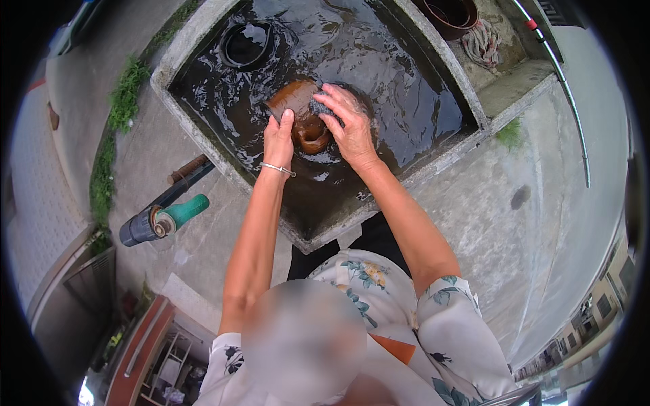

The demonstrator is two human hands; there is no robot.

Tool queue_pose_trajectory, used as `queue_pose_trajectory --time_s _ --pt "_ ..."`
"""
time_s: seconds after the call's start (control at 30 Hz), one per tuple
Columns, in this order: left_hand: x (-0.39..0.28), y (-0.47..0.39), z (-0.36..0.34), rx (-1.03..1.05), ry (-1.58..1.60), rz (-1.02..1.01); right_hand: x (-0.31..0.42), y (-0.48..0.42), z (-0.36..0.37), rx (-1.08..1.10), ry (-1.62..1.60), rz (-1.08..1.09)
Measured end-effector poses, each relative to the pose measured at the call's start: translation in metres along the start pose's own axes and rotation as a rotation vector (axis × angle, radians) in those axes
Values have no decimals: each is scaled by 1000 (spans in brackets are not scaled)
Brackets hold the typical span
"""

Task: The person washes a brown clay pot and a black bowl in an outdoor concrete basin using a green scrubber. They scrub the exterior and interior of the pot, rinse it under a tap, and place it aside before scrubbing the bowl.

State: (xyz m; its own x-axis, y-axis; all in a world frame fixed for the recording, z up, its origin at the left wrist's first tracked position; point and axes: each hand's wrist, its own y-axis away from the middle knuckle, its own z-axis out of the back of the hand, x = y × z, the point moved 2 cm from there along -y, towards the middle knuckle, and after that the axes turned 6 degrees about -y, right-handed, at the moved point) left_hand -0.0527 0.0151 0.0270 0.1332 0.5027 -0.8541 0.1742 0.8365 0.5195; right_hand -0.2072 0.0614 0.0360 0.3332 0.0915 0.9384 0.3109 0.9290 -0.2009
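My left hand [279, 139], with a silver bangle at the wrist, grips the edge of a brown glazed vessel [292, 96], thumb on top. The vessel lies tilted, partly in the dark water of a concrete basin [203, 144]. Its rounded, ring-like brown part [311, 137] faces me; whether this is a neck or a handle I cannot tell. A dark grey scouring pad [319, 107] is under the fingers of my right hand [350, 124], pressed against the vessel's side. The vessel's underside is hidden by water and hands.
A black round container [246, 45] sits in the water at the far left. Beyond the right wall are a brown pot [452, 15], a mop head [482, 44] and a metal pole [563, 81]. A dark pipe [175, 190] with a green bottle-like piece [188, 210] juts out at left.
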Motion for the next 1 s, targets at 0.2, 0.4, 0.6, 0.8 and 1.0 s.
queue_pose_trajectory --time_s 0.2,0.4,0.6,0.8,1.0 --pt "1 -8 -8 -20 237 176 4 -26 -5 -76 57 -146" --pt "-14 -4 -5 -7 204 246 21 -14 3 412 -95 126" --pt "-13 -17 -4 36 229 199 -20 -28 51 406 72 99" --pt "-34 -3 -13 95 333 278 -4 -35 41 321 9 10" --pt "-38 -5 -23 223 342 281 28 -51 0 327 -73 50"
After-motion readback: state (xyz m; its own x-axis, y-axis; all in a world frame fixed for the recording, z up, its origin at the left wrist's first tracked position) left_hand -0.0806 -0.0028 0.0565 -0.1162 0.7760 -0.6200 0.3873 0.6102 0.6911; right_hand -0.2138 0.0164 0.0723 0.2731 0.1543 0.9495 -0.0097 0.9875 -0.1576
